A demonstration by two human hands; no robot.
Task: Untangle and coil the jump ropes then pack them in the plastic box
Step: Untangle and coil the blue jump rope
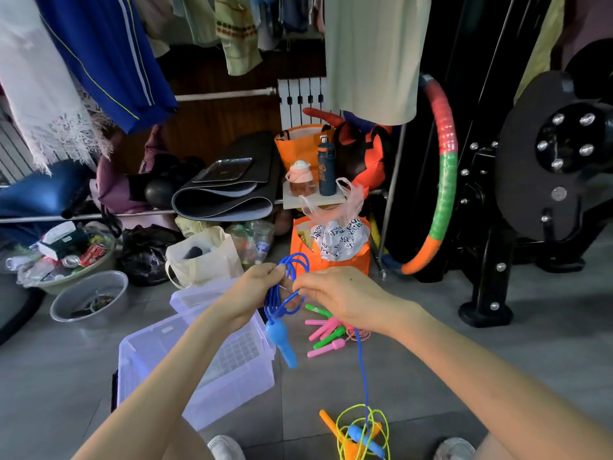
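Hanging clothes over grey tile floor; plastic box standing open.

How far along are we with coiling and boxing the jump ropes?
Done: nothing looks packed; I see no rope in the plastic box. In hand: the left hand holds a few loops of the blue rope and the right hand pinches it, with its tail running to the floor. Left: the yellow-green rope near the feet and the pink and green handles piled beside the box.
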